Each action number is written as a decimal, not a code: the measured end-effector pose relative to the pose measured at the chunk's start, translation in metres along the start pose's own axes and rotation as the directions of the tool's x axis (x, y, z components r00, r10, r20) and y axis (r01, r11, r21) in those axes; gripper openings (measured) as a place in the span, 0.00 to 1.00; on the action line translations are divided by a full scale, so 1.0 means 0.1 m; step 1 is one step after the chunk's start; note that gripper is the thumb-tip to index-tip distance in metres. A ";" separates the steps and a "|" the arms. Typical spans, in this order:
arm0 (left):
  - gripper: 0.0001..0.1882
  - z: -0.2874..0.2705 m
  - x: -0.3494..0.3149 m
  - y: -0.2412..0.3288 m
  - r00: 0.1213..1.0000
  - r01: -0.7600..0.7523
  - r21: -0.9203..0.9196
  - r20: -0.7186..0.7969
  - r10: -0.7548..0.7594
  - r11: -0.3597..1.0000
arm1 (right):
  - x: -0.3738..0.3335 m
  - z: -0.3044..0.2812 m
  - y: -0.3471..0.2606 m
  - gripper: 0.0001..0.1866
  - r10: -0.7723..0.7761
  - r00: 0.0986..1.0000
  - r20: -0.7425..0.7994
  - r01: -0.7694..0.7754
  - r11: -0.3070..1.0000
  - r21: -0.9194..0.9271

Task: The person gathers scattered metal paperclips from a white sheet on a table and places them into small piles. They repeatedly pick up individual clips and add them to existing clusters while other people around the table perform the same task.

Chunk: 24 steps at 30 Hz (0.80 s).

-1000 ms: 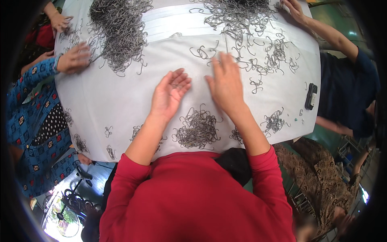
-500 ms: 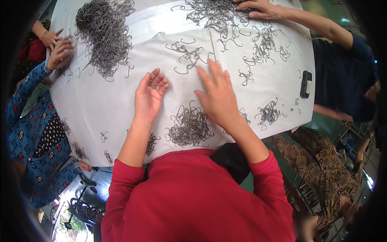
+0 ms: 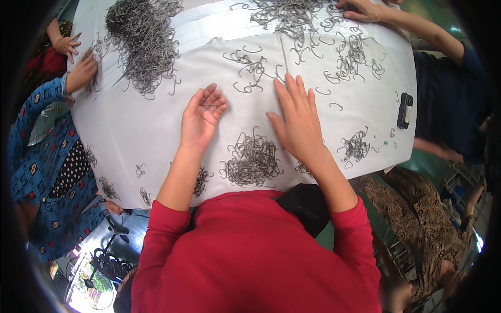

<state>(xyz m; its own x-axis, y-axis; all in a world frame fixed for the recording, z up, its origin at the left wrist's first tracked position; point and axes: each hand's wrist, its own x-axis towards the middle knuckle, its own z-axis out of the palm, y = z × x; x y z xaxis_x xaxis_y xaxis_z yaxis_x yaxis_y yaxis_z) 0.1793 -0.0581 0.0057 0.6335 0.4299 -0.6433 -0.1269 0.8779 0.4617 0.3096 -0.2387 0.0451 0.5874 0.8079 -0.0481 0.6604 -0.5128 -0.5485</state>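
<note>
My left hand (image 3: pixel 201 121) is turned palm up above the white-covered table, its fingers curled round a few thin wire hooks (image 3: pixel 210 106). To its right, my right hand (image 3: pixel 298 117) is stretched out palm down, fingers apart, holding nothing visible. Its fingertips are beside a loose scatter of bent S-shaped metal hooks (image 3: pixel 254 68); whether they touch the nearest hook I cannot tell. Between my forearms, close to my body, sits a dense heap of hooks (image 3: pixel 253 160). A smaller clump (image 3: pixel 201 181) shows beside my left forearm, and another one is partly hidden by my right forearm.
Large hook heaps lie at the far left (image 3: pixel 143 47) and far middle (image 3: pixel 292 15). More hooks (image 3: pixel 352 57) lie far right, and a clump (image 3: pixel 357 146) near right. A black case (image 3: pixel 405 110) rests by the right edge. Co-workers' hands (image 3: pixel 83 70) (image 3: pixel 362 9) reach in from both sides.
My right hand has drawn slightly right, away from the scattered hooks. The small cluster beyond it now shows as separate hooks. The left co-worker's hand has dropped nearer the table. The view has shifted slightly.
</note>
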 end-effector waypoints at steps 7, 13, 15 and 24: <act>0.14 -0.03 -0.06 0.01 0.999 -0.012 -0.106 -0.031 0.009 0.994 | 0.31 0.37 -0.29 0.31 -0.316 0.943 0.102 0.317 0.948 0.005; 0.16 -0.38 -0.31 0.12 0.988 -0.089 -0.047 -0.133 0.082 0.995 | 0.01 0.20 -0.24 0.17 -0.295 0.951 0.093 0.289 0.954 0.078; 0.16 -0.41 -0.38 0.17 0.985 -0.096 -0.044 -0.149 0.088 0.994 | -0.02 0.13 -0.13 0.13 -0.262 0.963 0.055 0.257 0.962 0.093; 0.16 -0.66 -0.46 0.35 0.962 -0.205 -0.045 -0.193 0.193 0.978 | 0.58 0.21 -0.14 0.05 -0.008 1.000 0.007 0.007 0.993 0.119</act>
<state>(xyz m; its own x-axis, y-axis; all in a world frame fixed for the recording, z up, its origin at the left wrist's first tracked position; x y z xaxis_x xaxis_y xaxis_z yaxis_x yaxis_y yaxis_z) 0.0949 -0.0336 0.0112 0.4376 0.6234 -0.6480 -0.2884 0.7799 0.5555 0.3247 -0.1784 0.0326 0.5786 0.8141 -0.0500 0.6044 -0.4691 -0.6439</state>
